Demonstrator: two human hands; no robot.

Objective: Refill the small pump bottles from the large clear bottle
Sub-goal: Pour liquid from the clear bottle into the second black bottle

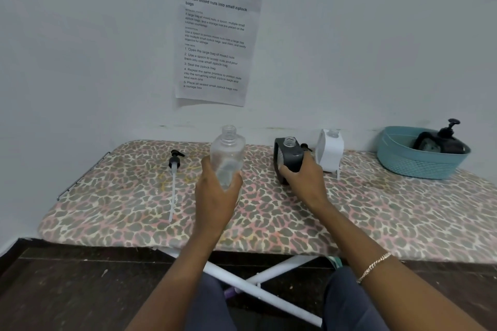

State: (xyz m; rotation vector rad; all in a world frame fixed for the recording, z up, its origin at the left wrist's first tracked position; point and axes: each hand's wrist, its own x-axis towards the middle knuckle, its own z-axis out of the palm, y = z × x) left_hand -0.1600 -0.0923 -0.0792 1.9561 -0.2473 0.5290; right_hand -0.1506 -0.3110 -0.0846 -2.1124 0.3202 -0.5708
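Observation:
My left hand (215, 191) grips the lower part of the large clear bottle (228, 150), which stands upright with its cap off. My right hand (304, 177) holds a small dark grey bottle (289, 154) by its side; its neck is open, with no pump in it. Just right of it stands a small white bottle (330, 153), also open at the top. A black pump head with a long white tube (174, 177) lies on the board to the left. Another black pump head (305, 146) peeks out behind the grey bottle.
All of this sits on an ironing board (269, 217) with a leopard-print cover, pushed against a white wall. A teal basket (419, 158) at the far right holds a dark pump bottle (446, 140). A printed sheet (215, 40) hangs on the wall.

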